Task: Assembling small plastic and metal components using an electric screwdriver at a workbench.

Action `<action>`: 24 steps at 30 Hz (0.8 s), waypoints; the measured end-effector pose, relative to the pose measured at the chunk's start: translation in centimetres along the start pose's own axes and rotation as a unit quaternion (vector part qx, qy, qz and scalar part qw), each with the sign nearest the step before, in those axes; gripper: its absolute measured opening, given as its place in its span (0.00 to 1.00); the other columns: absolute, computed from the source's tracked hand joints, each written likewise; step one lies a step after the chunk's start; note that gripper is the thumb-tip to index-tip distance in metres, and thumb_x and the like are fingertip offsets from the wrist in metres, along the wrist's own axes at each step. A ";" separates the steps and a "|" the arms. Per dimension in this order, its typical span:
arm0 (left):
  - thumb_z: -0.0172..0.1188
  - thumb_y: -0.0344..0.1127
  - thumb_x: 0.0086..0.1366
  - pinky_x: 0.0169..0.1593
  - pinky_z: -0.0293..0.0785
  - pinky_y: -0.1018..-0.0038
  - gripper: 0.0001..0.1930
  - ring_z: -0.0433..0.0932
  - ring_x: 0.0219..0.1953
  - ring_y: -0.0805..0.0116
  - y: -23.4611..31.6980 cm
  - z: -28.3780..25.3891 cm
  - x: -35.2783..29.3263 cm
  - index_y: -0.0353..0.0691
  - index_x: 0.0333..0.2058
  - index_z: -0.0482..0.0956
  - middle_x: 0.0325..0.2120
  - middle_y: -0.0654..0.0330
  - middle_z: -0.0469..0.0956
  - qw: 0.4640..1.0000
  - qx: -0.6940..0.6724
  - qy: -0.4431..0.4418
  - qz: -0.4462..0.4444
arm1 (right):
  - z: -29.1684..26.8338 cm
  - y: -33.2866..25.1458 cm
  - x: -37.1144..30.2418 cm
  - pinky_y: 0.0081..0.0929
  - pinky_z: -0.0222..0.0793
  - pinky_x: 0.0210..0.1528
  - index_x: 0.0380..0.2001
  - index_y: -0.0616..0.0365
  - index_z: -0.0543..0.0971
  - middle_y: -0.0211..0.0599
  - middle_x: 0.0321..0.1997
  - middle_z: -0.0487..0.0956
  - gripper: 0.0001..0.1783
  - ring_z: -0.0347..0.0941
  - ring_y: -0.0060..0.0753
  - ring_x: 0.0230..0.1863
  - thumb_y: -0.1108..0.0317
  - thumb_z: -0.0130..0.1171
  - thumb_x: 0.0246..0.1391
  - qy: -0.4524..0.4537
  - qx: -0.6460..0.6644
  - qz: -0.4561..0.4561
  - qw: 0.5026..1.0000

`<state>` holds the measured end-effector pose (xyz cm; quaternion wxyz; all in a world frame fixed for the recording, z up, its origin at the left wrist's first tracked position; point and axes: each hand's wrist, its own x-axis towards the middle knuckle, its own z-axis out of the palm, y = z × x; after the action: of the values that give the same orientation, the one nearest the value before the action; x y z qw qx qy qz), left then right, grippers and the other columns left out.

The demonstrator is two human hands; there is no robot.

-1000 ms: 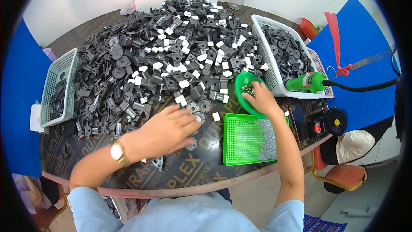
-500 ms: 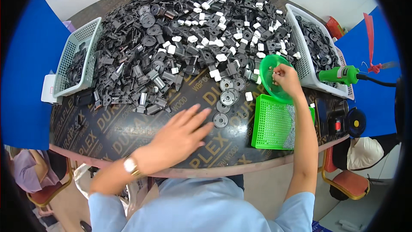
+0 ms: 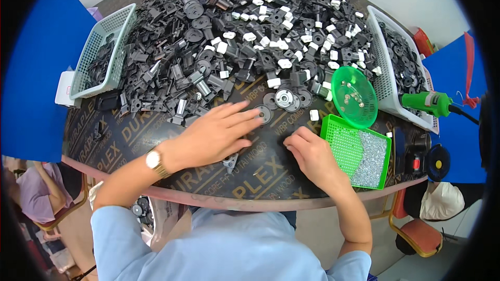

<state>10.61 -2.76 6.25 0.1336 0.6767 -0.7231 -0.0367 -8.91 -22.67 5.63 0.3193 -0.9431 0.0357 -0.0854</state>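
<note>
Presumably light, stiff and smooth, the dark disc point(image 3: 264, 115) is best taken by its rim — it lies flat on the table point(image 3: 268, 174), right at the fingertips of the left hand point(image 3: 213, 132), which is spread with nothing seen gripped. A grey part point(image 3: 230, 163) is partly covered by that hand. Below and right of the disc, the right hand's point(image 3: 311, 157) fingertips are drawn together — whether anything is pinched cannot be told.

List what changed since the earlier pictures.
The right hand came out of the green bowl, leftward and toward the body, and is now beside the green tray; whether it holds anything is hidden. The left hand stays open; tray and white basket stayed put.
</note>
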 end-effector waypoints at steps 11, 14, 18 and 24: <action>0.62 0.33 0.63 0.68 0.59 0.60 0.29 0.63 0.67 0.48 2.8 0.2 -11.6 0.37 0.62 0.67 0.64 0.49 0.66 0.936 -0.132 0.129 -0.298 | 1.3 -0.8 1.6 0.40 0.71 0.50 0.42 0.62 0.79 0.45 0.51 0.76 0.15 0.73 0.50 0.50 0.79 0.63 0.47 0.039 -0.141 -0.048 0.988; 0.57 0.26 0.64 0.67 0.60 0.62 0.22 0.65 0.66 0.49 3.5 -0.2 -16.4 0.35 0.58 0.73 0.63 0.48 0.68 0.886 -0.023 0.199 -0.417 | 0.5 -1.0 0.1 0.41 0.70 0.50 0.41 0.63 0.79 0.44 0.49 0.77 0.15 0.72 0.51 0.49 0.80 0.64 0.47 0.056 -0.159 -0.041 0.985; 0.62 0.28 0.62 0.62 0.66 0.62 0.20 0.70 0.61 0.50 4.6 -0.8 -19.6 0.35 0.53 0.76 0.60 0.50 0.71 0.852 -0.064 0.195 -0.482 | 1.0 -2.2 -0.4 0.41 0.70 0.51 0.41 0.63 0.79 0.43 0.48 0.77 0.14 0.72 0.50 0.49 0.79 0.64 0.48 0.049 -0.166 -0.044 0.984; 0.74 0.35 0.48 0.65 0.61 0.59 0.28 0.64 0.63 0.48 4.3 -0.2 -17.1 0.40 0.49 0.75 0.62 0.52 0.66 0.911 -0.136 0.059 -0.385 | 1.4 -2.8 -2.9 0.42 0.69 0.53 0.41 0.62 0.79 0.42 0.48 0.77 0.14 0.72 0.51 0.50 0.78 0.65 0.48 0.055 -0.176 -0.035 0.982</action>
<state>7.31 14.48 5.00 0.2422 0.8787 -0.3857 -0.1431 -11.46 -19.27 5.82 0.1424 -0.9792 0.0349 -0.1405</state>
